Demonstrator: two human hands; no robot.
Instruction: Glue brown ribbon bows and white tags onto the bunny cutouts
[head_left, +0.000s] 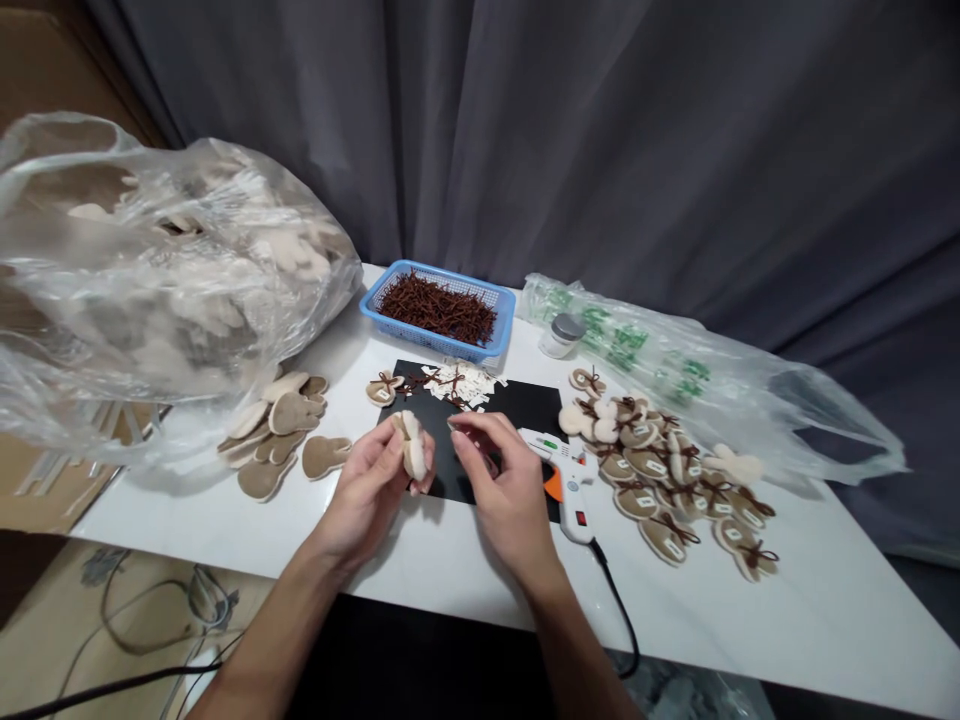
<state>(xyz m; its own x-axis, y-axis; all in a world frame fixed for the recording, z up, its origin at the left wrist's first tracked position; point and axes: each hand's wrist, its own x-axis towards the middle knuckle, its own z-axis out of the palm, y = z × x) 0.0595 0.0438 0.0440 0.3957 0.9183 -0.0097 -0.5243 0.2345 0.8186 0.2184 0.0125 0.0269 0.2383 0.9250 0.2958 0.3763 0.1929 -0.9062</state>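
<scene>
My left hand is closed on a bunny-shaped fabric piece, cream and fluffy on one side and tan on the other, held nearly edge-on. To its right, my right hand has thumb and index finger pinched together at the tips. Something small and pale seems to show there, too small to make out. Both hands are above a black mat, apart from each other. A white glue gun with an orange trigger lies beside my right hand. Small white labels are heaped at the mat's back edge.
Plain bunny pieces lie left; bunnies with brown bows and labels are piled right. Behind are a blue basket of brown bows, a lidded jar and a plastic bag. A large stuffed bag fills the left.
</scene>
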